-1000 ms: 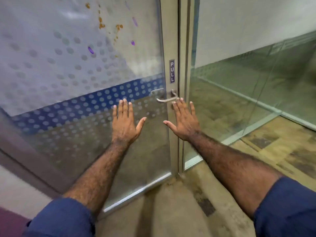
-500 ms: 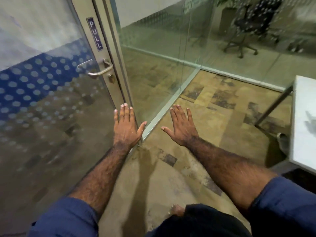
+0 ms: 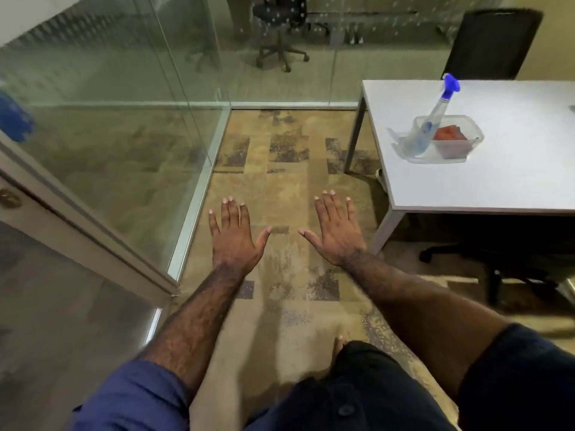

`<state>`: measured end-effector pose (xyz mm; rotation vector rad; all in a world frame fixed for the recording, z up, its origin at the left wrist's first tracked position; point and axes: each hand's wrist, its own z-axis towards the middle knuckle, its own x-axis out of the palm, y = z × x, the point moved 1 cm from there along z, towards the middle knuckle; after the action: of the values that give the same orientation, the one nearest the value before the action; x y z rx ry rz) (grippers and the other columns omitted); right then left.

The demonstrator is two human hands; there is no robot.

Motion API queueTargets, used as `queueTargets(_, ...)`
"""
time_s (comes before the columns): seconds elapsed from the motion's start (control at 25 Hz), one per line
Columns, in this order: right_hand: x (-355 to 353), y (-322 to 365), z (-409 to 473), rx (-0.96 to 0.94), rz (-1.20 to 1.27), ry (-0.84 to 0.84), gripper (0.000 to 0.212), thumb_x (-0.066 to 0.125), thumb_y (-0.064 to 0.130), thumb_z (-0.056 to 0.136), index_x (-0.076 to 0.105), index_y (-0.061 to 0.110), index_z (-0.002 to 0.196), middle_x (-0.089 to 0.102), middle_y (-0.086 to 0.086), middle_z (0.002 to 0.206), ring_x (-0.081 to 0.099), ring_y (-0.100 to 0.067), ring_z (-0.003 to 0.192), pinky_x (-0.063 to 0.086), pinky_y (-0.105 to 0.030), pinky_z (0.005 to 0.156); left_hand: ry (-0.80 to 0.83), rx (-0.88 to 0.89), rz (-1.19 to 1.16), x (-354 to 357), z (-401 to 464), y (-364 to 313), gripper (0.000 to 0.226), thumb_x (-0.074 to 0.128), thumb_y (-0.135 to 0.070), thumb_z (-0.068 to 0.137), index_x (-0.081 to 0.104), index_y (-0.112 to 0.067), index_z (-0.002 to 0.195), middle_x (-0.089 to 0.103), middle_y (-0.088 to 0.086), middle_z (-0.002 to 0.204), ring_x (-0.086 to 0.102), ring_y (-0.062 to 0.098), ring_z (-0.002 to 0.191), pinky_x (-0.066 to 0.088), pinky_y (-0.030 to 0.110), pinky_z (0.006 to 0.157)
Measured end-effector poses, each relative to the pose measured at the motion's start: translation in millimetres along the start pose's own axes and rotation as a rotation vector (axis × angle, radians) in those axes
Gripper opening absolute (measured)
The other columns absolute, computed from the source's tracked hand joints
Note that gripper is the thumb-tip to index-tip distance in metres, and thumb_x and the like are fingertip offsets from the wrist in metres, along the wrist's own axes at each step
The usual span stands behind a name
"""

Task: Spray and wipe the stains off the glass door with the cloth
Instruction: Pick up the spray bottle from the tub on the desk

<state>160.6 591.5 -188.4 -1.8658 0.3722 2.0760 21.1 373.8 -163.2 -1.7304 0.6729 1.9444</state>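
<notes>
A clear spray bottle (image 3: 427, 126) with a blue nozzle leans in a clear plastic tub (image 3: 460, 144) on the white table (image 3: 497, 181) at the right. A red cloth (image 3: 449, 133) lies folded in the same tub. The glass door (image 3: 56, 290) shows only its lower part and frame at the left edge; its stains are out of view. My left hand (image 3: 233, 234) and my right hand (image 3: 337, 231) are stretched out flat above the floor, fingers straight, holding nothing, well short of the table.
Fixed glass walls (image 3: 124, 135) run from the door to the back. A black chair (image 3: 491, 45) stands behind the table and another chair base (image 3: 497, 269) sits under it. Patterned carpet (image 3: 289, 181) lies between me and the table.
The view has swung right, away from the door and its stains, bringing the table with the tub, bottle and cloth into sight. Both hands stay flat and empty.
</notes>
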Motion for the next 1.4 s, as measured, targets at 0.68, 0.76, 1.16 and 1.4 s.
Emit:
queueTargets(0.68, 55, -292, -51, 0.501, 0.124, 0.105, 0.101, 0.016, 0.082, 0.101, 0.021, 0.011, 0.173, 0.017, -0.014, 0.182, 0.009, -0.032, 0.171, 0.005, -0.064, 0.136, 0.045, 0.466, -0.030, 33, 154, -312, 0.097, 0.011, -0.075, 0.100, 0.030, -0.006, 0.166, 0.025, 0.021, 0.174, 0.018, 0.035, 0.165, 0.008, 0.061, 0.133)
queueTargets(0.76, 56, -315, -54, 0.536, 0.132, 0.090, 0.101, 0.017, 0.082, 0.101, 0.020, 0.010, 0.173, 0.016, -0.013, 0.182, 0.008, -0.032, 0.171, 0.005, -0.064, 0.136, 0.012, 0.499, -0.051, 40, 169, -343, 0.096, 0.016, -0.075, 0.102, 0.036, -0.005, 0.164, 0.029, 0.022, 0.173, 0.024, 0.036, 0.163, 0.012, 0.062, 0.132)
queueTargets(1.16, 52, -410, -33, 0.642, 0.184, 0.097, 0.110, -0.002, 0.087, 0.095, 0.006, 0.011, 0.174, 0.000, -0.013, 0.184, -0.007, -0.030, 0.171, -0.005, -0.061, 0.136, 0.060, 0.618, -0.123, 44, 233, -462, 0.106, -0.003, -0.084, 0.095, 0.019, -0.012, 0.170, 0.014, 0.017, 0.178, 0.011, 0.034, 0.166, 0.006, 0.058, 0.135)
queueTargets(1.4, 56, -469, 9, 0.720, 0.198, 0.117, 0.109, -0.004, 0.089, 0.092, 0.002, 0.018, 0.174, -0.006, -0.007, 0.184, -0.010, -0.027, 0.170, -0.011, -0.059, 0.136, 0.146, 0.647, -0.143, 53, 297, -523, 0.113, -0.011, -0.090, 0.085, 0.006, -0.019, 0.171, 0.000, 0.011, 0.180, -0.002, 0.030, 0.167, 0.002, 0.057, 0.135)
